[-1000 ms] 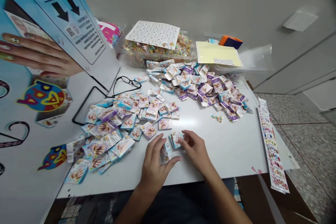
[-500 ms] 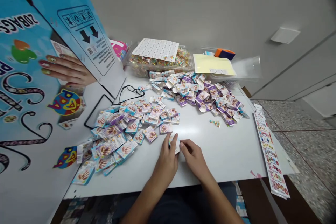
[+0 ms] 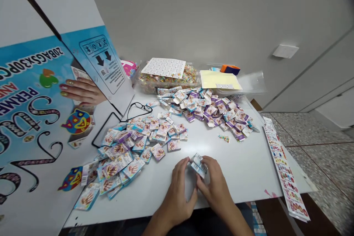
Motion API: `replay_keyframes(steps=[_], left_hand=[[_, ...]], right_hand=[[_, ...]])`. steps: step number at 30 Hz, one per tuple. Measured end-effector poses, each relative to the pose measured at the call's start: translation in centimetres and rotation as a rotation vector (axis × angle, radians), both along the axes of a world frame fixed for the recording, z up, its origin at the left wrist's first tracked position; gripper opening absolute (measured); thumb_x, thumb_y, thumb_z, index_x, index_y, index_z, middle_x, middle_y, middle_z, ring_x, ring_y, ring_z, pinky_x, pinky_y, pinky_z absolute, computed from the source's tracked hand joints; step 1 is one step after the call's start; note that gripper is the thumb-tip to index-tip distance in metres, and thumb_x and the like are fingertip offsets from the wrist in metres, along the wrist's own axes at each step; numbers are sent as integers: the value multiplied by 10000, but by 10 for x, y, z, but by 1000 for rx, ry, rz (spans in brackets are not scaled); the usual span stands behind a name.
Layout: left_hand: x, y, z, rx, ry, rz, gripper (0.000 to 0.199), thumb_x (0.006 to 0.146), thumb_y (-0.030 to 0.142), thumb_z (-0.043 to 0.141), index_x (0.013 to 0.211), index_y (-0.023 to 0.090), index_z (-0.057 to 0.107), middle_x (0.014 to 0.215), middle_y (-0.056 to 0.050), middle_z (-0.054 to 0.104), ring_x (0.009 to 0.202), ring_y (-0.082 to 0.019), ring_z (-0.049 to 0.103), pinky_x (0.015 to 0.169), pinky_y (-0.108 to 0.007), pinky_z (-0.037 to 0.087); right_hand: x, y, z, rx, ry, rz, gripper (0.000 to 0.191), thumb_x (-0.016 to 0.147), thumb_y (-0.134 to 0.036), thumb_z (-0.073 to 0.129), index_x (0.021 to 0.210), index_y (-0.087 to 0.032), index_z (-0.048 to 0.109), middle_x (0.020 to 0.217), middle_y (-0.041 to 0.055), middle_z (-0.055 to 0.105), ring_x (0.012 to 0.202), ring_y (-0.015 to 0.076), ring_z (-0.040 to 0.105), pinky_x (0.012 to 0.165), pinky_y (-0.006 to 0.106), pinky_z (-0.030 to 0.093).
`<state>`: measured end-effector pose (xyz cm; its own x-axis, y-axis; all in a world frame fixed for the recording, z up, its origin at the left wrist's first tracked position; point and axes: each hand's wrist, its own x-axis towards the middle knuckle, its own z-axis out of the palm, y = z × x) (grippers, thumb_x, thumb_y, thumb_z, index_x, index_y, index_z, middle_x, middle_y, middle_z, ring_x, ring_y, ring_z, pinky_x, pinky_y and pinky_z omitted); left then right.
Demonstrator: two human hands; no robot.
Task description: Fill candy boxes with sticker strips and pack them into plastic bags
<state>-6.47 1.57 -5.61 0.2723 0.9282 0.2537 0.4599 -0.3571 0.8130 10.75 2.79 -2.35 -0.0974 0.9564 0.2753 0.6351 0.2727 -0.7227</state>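
A small white and light-blue cardboard box (image 3: 198, 166), tilted with a barcoded side up, is between my hands over the front of the table. My right hand (image 3: 214, 180) grips it by its right side, with the thumb at the lower edge and the fingers behind. My left hand (image 3: 178, 188) is curved at the box's left, fingertips at or very near its corner, thumb spread away from the fingers. Ahead and left lies a heap of small printed boxes (image 3: 132, 169). A small clear packet of colourful pieces (image 3: 224, 138) lies to the right.
Another heap of purple and blue boxes (image 3: 218, 112) lies farther back. Behind it stand a clear tub (image 3: 149, 87) of small colourful packets and a clear tray (image 3: 250, 84). Eyeglasses (image 3: 139, 107), a large printed carton (image 3: 35, 118) at left, and sticker strips (image 3: 284, 169) on the right edge.
The small box has turned from lying near the tabletop to tilted with its barcoded side showing. Both hands have shifted slightly right, and my left thumb has spread. The camera view has tilted up.
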Motion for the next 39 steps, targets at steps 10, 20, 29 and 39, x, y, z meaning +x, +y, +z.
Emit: replay_keyframes(steps=[10, 20, 29, 39], left_hand=[[16, 1, -5, -299, -171, 79, 621, 1014, 413, 492, 1590, 271, 313, 1655, -84, 351, 1532, -270, 326, 1265, -497, 283], [17, 12, -6, 65, -160, 188, 349, 965, 356, 605, 1293, 280, 699, 1353, -78, 687, 1204, -259, 690, 977, -356, 615], [9, 16, -30, 317, 153, 152, 448, 961, 281, 607, 1407, 314, 604, 1379, -55, 669, 1188, -249, 701, 962, -330, 625], [-11, 59, -25, 398, 613, 244, 300, 971, 259, 482, 1206, 165, 645, 1236, -159, 675, 1077, -292, 720, 769, -372, 653]], right_hand=[[-1, -13, -44, 187, -160, 51, 595, 966, -94, 462, 1537, -234, 367, 1434, 160, 542, 1307, 275, 562, 1047, 446, 556], [-31, -25, -54, 75, 225, -100, 666, 893, -165, 564, 1500, -257, 306, 1395, 162, 545, 1291, 314, 570, 1049, 490, 528], [10, -13, -15, -251, 77, 232, 928, 755, -92, 694, 1594, -241, 326, 1449, 132, 560, 1333, 295, 514, 1157, 469, 426], [144, 124, 65, 264, 213, -506, 294, 876, -455, 660, 884, -174, 745, 813, 79, 744, 733, 227, 674, 727, 393, 569]])
